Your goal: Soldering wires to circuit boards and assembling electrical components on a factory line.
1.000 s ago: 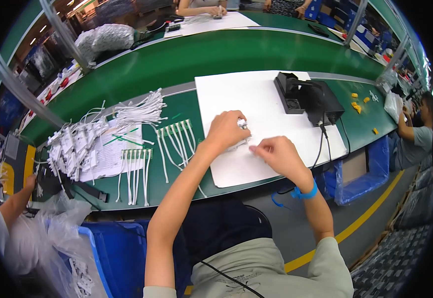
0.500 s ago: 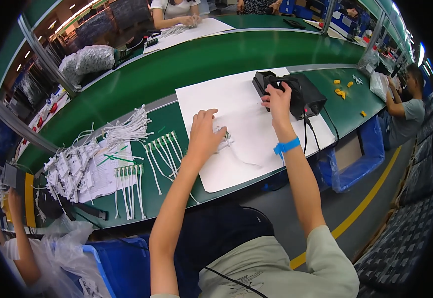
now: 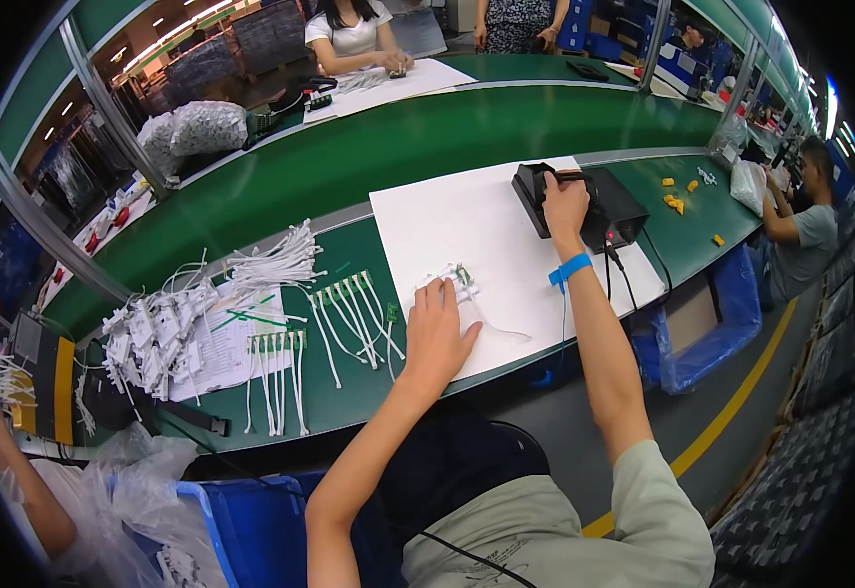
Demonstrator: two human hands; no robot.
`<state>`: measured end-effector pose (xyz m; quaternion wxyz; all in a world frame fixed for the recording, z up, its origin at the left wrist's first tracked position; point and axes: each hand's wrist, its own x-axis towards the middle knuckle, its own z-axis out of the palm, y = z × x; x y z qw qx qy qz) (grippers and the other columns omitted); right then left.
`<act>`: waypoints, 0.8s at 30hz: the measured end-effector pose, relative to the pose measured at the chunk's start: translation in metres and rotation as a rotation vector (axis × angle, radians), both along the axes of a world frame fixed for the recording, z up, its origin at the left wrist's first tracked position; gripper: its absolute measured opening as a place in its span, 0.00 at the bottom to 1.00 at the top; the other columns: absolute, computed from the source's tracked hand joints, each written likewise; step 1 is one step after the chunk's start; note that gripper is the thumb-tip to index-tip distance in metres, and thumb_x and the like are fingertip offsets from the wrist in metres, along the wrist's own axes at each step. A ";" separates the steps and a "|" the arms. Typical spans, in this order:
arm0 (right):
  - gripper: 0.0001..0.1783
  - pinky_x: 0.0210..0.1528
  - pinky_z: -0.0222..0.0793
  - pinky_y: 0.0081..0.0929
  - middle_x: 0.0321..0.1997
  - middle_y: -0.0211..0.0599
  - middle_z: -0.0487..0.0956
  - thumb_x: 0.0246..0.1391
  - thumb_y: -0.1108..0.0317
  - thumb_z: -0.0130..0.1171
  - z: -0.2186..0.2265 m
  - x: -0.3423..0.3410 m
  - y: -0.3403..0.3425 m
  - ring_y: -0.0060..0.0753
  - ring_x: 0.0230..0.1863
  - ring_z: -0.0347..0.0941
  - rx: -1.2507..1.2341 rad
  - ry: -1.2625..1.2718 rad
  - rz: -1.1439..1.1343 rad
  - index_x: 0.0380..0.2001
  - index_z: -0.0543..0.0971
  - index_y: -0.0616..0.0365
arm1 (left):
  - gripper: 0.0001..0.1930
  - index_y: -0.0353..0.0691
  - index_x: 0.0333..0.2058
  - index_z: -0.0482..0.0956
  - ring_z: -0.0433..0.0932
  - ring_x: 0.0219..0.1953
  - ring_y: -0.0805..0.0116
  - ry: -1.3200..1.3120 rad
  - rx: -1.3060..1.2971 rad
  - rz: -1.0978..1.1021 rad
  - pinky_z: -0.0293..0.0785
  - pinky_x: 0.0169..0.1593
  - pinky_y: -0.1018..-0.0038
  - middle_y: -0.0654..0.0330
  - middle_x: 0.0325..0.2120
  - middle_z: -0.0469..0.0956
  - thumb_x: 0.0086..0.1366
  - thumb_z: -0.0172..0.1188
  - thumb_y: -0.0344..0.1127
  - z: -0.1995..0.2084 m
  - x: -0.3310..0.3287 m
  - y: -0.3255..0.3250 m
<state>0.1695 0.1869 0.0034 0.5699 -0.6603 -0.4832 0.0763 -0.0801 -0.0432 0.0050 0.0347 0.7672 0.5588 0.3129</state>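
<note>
My left hand (image 3: 437, 335) rests on a white sheet (image 3: 418, 230), fingers stretched out and thumb apart. Its fingertips touch a small white plastic piece with a green circuit board (image 3: 463, 274); a thin white wire (image 3: 506, 333) trails from it. At the back right of the sheet, my right hand (image 3: 567, 208) is closed around a black handle (image 3: 573, 176) above a black stand (image 3: 528, 196). What lies under those fingers is partly hidden. Beside the stand is a black box (image 3: 624, 211) with a small red light and cables at its front.
Left of the sheet lie strips of green boards with white wires (image 3: 276, 341), a heap of white plastic pieces (image 3: 153, 343) and a wire bundle (image 3: 276, 255). Small yellow parts (image 3: 675, 204) lie to the right. Blue bins (image 3: 712, 333) stand below the bench edge. Co-workers sit around.
My right hand has gone from open above the black stand to closed on the handle. My left hand has lowered, its fingers now flat by the small board. The view has shifted slightly.
</note>
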 end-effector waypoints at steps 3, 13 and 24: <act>0.15 0.25 0.76 0.34 0.23 0.43 0.84 0.60 0.64 0.67 0.002 0.004 0.008 0.38 0.19 0.81 0.057 -0.072 -0.035 0.30 0.81 0.69 | 0.37 0.21 0.58 0.69 0.70 0.56 0.49 0.008 -0.019 0.002 0.74 0.55 0.62 0.44 0.53 0.71 0.56 0.73 0.38 0.000 0.000 -0.001; 0.20 0.42 0.76 0.43 0.28 0.55 0.84 0.57 0.61 0.66 0.008 0.007 0.001 0.55 0.32 0.82 0.036 0.026 -0.077 0.26 0.80 0.72 | 0.37 0.23 0.58 0.70 0.73 0.53 0.55 0.071 -0.062 0.007 0.81 0.48 0.67 0.48 0.48 0.73 0.55 0.74 0.37 0.001 -0.001 0.000; 0.14 0.36 0.77 0.34 0.25 0.46 0.84 0.58 0.64 0.67 0.043 -0.006 -0.042 0.41 0.30 0.84 0.062 -0.072 0.066 0.33 0.80 0.68 | 0.34 0.37 0.59 0.74 0.71 0.50 0.51 0.104 -0.043 0.026 0.77 0.46 0.62 0.48 0.47 0.71 0.54 0.74 0.39 0.005 0.006 0.005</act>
